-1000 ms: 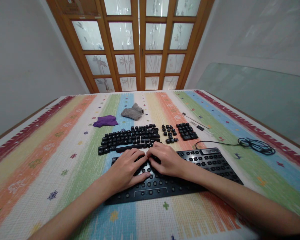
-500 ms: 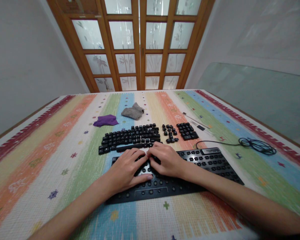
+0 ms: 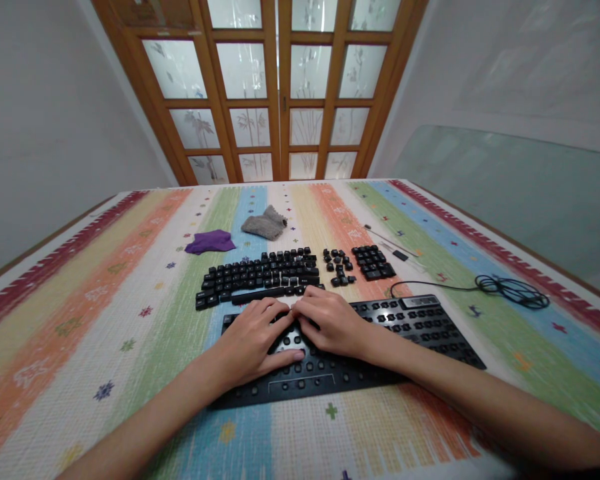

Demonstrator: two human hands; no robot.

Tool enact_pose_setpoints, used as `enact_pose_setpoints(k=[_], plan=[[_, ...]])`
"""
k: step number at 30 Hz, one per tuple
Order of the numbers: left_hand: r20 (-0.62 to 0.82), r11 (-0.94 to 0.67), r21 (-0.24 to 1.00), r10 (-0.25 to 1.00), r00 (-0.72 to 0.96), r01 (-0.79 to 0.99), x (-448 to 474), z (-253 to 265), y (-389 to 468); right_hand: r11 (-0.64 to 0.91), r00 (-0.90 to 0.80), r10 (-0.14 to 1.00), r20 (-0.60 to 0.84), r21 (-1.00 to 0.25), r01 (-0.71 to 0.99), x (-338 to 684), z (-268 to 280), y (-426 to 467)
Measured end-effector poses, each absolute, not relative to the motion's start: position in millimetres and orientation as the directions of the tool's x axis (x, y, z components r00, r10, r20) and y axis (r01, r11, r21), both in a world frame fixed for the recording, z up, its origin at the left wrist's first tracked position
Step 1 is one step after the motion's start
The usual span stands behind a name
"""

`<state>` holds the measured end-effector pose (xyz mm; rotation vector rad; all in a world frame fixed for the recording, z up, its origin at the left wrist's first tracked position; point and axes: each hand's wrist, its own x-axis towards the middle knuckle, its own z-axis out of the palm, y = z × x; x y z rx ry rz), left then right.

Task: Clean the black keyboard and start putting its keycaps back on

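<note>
A black keyboard [image 3: 430, 327] with its keycaps off lies at a slant under both hands, bare switch posts showing in rows. My left hand [image 3: 253, 337] rests over its left half, thumb stretched across the posts and apart from the index finger, which points to the right hand's fingertips. My right hand [image 3: 333, 320] is closed, its fingers curled down together at the keyboard's far edge beside the left fingertips. Whatever those fingers pinch is hidden. Just beyond the hands, loose black keycaps [image 3: 257, 273] are laid out in keyboard order.
Farther off lie a purple cloth [image 3: 211, 241] and a grey cloth [image 3: 266, 223]. A number-pad group of keycaps [image 3: 373, 263], a thin rod [image 3: 387, 238] and a small black piece [image 3: 400, 255] are on the right. The coiled cable [image 3: 513, 291] rests on the striped tablecloth [image 3: 145, 400].
The whole view has shifted very slightly. The right hand's fingers have moved a tiny bit at the keyboard's far edge; the left hand stays in place.
</note>
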<state>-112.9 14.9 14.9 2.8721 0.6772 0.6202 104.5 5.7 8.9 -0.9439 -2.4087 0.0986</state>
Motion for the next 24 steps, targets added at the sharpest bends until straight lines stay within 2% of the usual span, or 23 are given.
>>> enact_pose_setpoints(k=[6,13,24], plan=[[0.362,-0.897,0.197,0.443,0.820,0.397,-113.6,14.0,16.1,0.713,-0.592,0.697,0.404,-0.310,0.628,108.0,12.1,8.7],[0.362,-0.894,0.208,0.447,0.818,0.396,-112.7,13.1,16.0,0.720,-0.604,0.691,0.398,-0.295,0.629,107.1,12.9,7.9],[0.363,-0.893,0.222,0.448,0.817,0.391,-114.2,11.6,15.8,0.701,-0.623,0.710,0.329,-0.421,0.576,111.8,26.1,21.6]])
